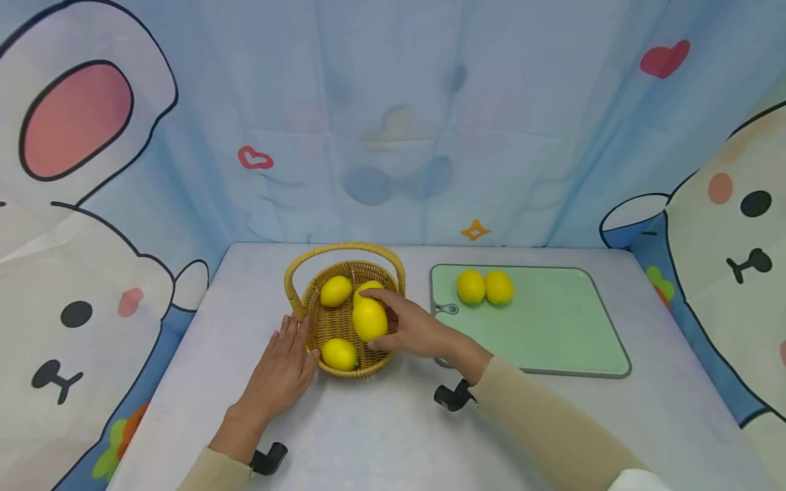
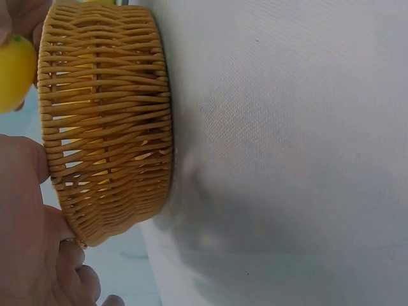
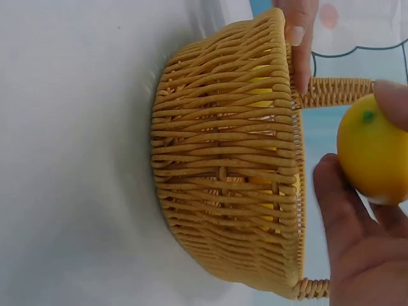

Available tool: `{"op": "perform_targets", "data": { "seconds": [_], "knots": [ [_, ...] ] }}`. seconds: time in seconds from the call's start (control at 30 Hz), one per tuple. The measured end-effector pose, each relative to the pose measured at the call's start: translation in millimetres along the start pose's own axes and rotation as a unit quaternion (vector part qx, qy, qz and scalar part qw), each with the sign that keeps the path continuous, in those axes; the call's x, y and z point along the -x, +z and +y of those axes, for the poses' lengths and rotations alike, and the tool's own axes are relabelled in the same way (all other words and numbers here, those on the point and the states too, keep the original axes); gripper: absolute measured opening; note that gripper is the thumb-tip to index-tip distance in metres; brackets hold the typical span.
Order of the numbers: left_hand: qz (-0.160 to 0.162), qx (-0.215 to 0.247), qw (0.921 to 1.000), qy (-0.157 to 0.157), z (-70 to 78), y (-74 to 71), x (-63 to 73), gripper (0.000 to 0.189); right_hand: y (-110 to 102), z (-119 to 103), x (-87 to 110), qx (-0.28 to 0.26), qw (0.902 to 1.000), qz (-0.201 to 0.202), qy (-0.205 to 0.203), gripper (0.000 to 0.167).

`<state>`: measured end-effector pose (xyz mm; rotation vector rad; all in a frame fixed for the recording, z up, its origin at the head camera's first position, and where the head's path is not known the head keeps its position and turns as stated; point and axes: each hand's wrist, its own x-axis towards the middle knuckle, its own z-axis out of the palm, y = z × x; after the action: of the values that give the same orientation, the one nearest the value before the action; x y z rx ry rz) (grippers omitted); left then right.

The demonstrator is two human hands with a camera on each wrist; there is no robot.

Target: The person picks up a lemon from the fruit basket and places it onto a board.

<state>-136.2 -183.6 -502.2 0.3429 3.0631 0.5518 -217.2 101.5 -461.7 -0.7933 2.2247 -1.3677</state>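
Note:
A round wicker basket (image 1: 312, 341) with an arched handle stands left of the table's middle. Inside lie a lemon (image 1: 336, 291) at the back left, another lemon (image 1: 340, 354) at the front, and one at the right, partly covered by the right hand (image 1: 413, 326). That hand grips a lemon (image 1: 370, 320) between thumb and fingers, above the basket's right half; in the right wrist view this lemon (image 3: 373, 150) shows higher than the rim. The left hand (image 1: 279, 365) rests with straight fingers against the basket's left rim, near the handle's foot.
Right of the basket lies a pale green cutting board (image 1: 552, 327) with a grey edge. Two lemons sit side by side near its back left, one lemon (image 1: 471, 286) touching the other lemon (image 1: 499, 288). A patterned blue curtain (image 1: 393, 123) hangs behind the white table (image 1: 381, 436).

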Motion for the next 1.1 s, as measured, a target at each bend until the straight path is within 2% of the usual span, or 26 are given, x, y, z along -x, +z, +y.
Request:
{"op": "perform_targets", "data": {
  "seconds": [0.13, 0.37, 0.53, 0.8, 1.1],
  "knots": [
    [0.001, 0.005, 1.0, 0.0, -1.2, 1.6, -0.3, 0.068, -3, -1, 11.7, 0.025, 0.9996, 0.008, 0.007, 0.085],
    [-0.003, 0.011, 0.9999, -0.003, -1.5, 2.5, -0.1, 0.068, -19, -1, 38.5, 0.046, 0.9987, 0.02, -0.004, 0.082],
    [-0.006, 0.01, 0.9999, -0.006, -1.4, 3.3, -0.5, 0.069, -36, 4, 56.2, 0.039, 0.9987, 0.032, -0.009, 0.081],
    [-0.007, 0.015, 0.9998, -0.008, -2.4, 3.9, -0.5, 0.069, -77, 26, 83.5, 0.051, 0.9945, 0.09, 0.018, 0.083],
    [-0.004, 0.013, 0.9999, -0.007, -3.1, 4.0, -0.8, 0.068, -132, 61, 116.8, 0.107, 0.9772, 0.175, 0.055, 0.084]
  ]
}}
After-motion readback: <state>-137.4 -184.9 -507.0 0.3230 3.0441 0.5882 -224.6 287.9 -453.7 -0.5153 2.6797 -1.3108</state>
